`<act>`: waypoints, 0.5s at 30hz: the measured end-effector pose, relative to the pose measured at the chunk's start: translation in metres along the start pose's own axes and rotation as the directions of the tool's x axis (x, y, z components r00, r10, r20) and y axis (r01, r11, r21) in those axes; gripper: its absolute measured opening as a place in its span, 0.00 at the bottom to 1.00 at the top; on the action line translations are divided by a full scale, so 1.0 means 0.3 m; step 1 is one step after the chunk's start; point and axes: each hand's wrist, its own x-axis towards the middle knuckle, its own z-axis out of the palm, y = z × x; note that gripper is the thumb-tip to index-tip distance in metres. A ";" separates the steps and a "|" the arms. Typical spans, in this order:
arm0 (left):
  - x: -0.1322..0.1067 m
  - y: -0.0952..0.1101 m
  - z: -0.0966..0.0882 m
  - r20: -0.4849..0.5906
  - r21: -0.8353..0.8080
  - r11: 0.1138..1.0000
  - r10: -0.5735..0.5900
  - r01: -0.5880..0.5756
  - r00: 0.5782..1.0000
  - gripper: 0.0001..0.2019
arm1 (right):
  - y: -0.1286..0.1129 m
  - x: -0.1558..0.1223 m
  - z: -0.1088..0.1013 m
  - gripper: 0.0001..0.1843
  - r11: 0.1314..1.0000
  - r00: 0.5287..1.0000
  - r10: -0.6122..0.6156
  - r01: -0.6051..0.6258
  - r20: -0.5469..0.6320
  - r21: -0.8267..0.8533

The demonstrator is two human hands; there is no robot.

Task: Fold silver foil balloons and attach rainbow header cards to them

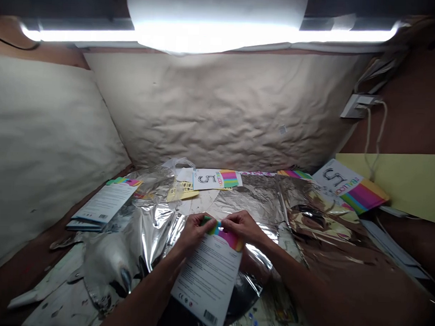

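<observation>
Steadily, the striped top edge of a printed balloon card (208, 284) is pinched between the left hand (193, 233) and right hand (242, 228), keeping it taut above the crinkled silver foil balloon (254, 200).

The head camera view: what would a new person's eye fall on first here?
The bright white lamp runs across the top of the view. Below it, shiny silver foil balloons lie spread out, and in the middle the left hand and right hand pinch the rainbow-striped top of a printed card. At the upper right, another card shows a big number 5.
</observation>
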 end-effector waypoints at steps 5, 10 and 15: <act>-0.021 0.038 -0.022 0.230 -0.005 0.998 -0.056 0.059 0.972 0.20 | 0.014 -0.002 -0.035 0.20 0.994 0.974 -0.036 0.012 -0.226 -0.107; -0.044 0.119 -0.129 0.189 0.150 0.986 -0.097 0.069 0.977 0.19 | 0.040 0.018 -0.080 0.26 0.990 0.915 0.044 0.014 -0.400 0.143; -0.066 0.273 -0.469 -0.104 0.385 0.922 0.085 -0.039 0.991 0.32 | 0.120 0.045 -0.043 0.42 0.955 0.922 0.099 0.017 -0.373 0.296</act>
